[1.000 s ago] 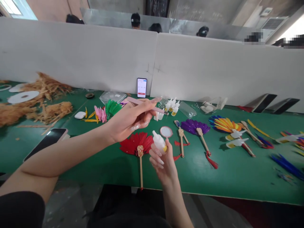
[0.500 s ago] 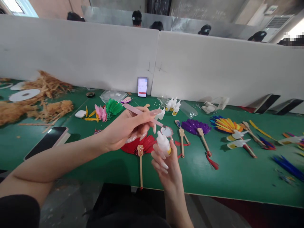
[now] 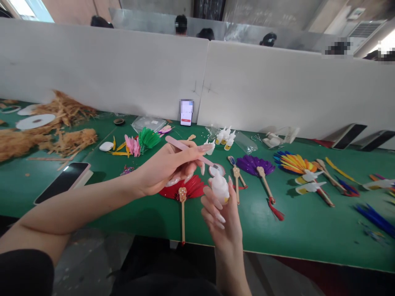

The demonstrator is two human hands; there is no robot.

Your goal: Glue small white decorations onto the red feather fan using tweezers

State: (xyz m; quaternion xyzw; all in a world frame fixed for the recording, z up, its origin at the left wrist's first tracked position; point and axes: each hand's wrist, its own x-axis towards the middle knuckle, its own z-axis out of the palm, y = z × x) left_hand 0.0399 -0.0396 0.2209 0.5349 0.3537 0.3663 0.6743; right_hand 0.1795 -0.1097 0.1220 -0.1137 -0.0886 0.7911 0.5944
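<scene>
I judge gluing mid-step: left hand [image 3: 168, 166] pinches pink tweezers [image 3: 188, 150] at small round dish [image 3: 217, 169], right hand [image 3: 222, 209] grips white squeeze glue bottle [image 3: 219, 187], red feather fan [image 3: 185, 190] unfinished.

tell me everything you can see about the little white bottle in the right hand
The little white bottle is a small squeeze bottle of soft-looking, milky plastic with a tapered nozzle and a yellow patch low on its side. The right hand holds it nearly upright above the green table, nozzle up, near the pink tweezers' tip.

No legible text; phone [image 3: 186, 112] screen against partition blurred, unreadable.
</scene>
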